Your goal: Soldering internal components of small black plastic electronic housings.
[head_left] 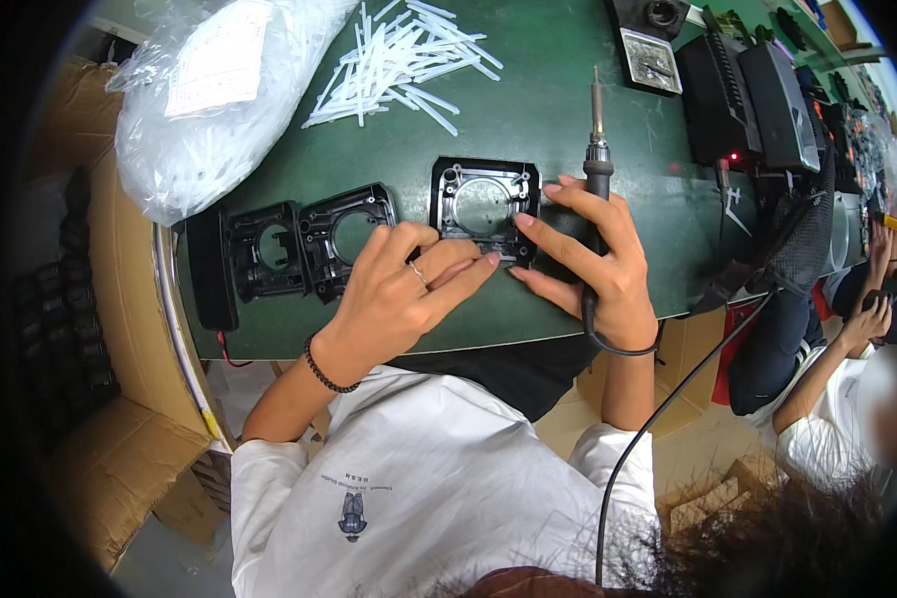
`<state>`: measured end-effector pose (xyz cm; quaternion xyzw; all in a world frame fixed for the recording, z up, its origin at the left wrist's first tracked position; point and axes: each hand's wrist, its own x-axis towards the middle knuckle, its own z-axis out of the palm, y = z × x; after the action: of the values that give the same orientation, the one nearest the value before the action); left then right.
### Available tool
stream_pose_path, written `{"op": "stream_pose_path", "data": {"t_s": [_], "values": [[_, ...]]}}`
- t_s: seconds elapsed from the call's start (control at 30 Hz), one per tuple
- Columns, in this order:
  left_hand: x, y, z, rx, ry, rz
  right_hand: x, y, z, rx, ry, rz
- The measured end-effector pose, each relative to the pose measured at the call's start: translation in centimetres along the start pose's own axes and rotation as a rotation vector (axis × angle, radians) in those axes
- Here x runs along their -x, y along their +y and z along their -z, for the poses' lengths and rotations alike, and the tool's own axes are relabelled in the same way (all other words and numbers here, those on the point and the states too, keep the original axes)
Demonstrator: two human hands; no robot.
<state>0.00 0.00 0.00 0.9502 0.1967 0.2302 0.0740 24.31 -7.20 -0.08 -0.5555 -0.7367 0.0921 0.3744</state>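
Note:
A square black plastic housing with a round central opening lies on the green bench in front of me. My left hand has its fingers bent together at the housing's near edge, gripping it there; any small part under the fingertips is hidden. Between the fingers of my right hand is a soldering iron, its metal tip pointing away from me. Fingertips of that same hand also touch the housing's right side. Two similar black housings stand side by side to the left.
Translucent white sticks lie heaped at the back beside a large clear plastic bag. A small metal tray and black boxes occupy the back right. The iron's cable trails past my right arm. Another person sits at far right.

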Motion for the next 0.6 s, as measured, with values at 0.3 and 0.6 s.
{"op": "stream_pose_path", "data": {"t_s": [0.3, 0.6], "values": [[-0.2, -0.2, -0.3, 0.014, 0.043, -0.008, -0.3, 0.2, -0.2, -0.011, 0.015, -0.007], [0.0, 0.0, 0.8, -0.013, -0.084, -0.012, -0.3, 0.1, -0.1, 0.013, 0.019, 0.002]]}}
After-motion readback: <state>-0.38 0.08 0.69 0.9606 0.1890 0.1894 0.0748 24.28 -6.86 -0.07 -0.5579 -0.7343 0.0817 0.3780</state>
